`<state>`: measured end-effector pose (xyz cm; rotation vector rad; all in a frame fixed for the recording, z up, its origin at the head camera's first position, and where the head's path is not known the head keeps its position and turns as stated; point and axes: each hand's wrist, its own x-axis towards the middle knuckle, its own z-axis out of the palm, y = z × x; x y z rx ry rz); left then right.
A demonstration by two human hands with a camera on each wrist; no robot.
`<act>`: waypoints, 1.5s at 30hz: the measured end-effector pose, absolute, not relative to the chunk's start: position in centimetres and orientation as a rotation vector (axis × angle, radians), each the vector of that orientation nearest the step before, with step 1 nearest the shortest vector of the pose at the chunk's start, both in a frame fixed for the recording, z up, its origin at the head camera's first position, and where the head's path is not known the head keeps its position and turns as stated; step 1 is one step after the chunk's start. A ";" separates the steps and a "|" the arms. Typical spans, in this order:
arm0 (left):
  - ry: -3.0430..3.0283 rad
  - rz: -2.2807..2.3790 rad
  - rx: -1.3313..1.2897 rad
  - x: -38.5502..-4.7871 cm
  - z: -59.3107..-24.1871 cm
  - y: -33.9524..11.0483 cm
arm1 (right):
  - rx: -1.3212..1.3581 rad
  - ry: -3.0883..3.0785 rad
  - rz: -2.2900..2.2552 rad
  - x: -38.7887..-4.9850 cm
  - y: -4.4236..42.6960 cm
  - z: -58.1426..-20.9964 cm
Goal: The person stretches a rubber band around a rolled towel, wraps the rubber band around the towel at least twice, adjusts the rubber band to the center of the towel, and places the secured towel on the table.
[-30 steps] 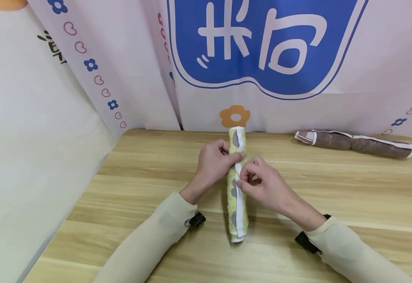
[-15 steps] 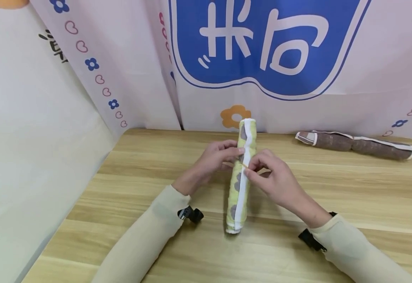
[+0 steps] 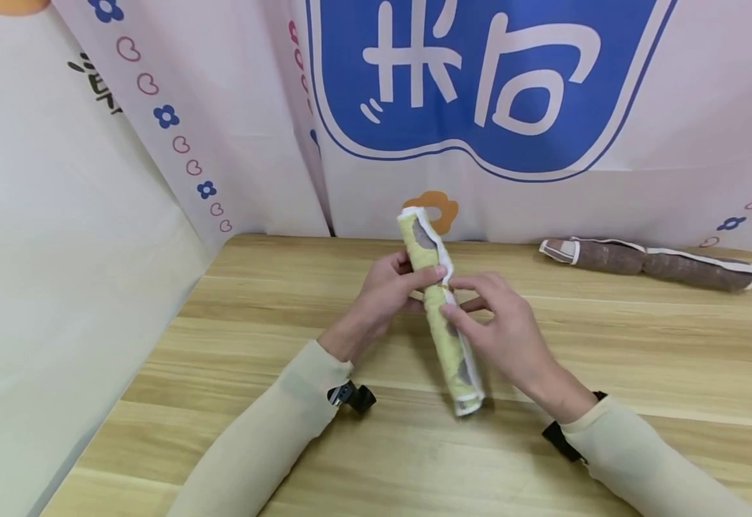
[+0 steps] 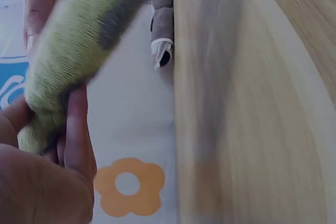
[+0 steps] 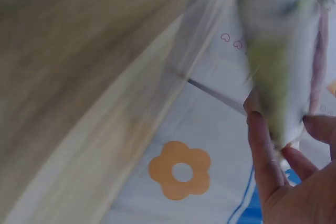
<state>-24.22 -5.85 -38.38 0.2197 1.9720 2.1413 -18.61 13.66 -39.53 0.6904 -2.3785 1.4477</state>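
A rolled towel [image 3: 437,316], yellow-green with grey patches and a white edge, is held tilted above the table, its far end leaning left. My left hand [image 3: 388,291] grips it near the middle, thumb on top and fingers behind. Just below, my right hand [image 3: 501,319] holds the roll between thumb and fingers. A thin orange-brown band, apparently a rubber band [image 3: 445,286], crosses the towel between the two hands, where the roll narrows. In the left wrist view the towel [image 4: 79,40] bends within the fingers; in the right wrist view the towel [image 5: 278,72] is blurred.
A second rolled towel [image 3: 608,257], brown with white edging and pinched at its middle, lies at the back right of the wooden table [image 3: 272,309]. Behind the table hangs a printed cloth [image 3: 376,194]; a white surface borders the left.
The towel's far end has swung left and its near end right. The right hand's fingers have spread from pinching the band to holding the roll. The brown towel has not moved.
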 end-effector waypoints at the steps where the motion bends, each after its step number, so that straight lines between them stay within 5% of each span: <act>1: 1.980 2.164 0.202 -24.1 -38.3 -5.7 | 0.708 -2.371 1.378 -18.6 13.6 -39.6; 20: 2.195 2.123 -0.071 -22.8 -37.2 -5.2 | 0.809 -2.251 1.068 -18.4 13.4 -40.1; 37: 2.467 1.937 -0.014 -21.9 -37.3 -4.5 | 0.704 -2.592 1.496 -18.6 13.9 -38.3; 45: 2.490 1.901 -0.021 -22.6 -37.6 -4.9 | 0.887 -2.576 1.391 -18.4 13.5 -39.1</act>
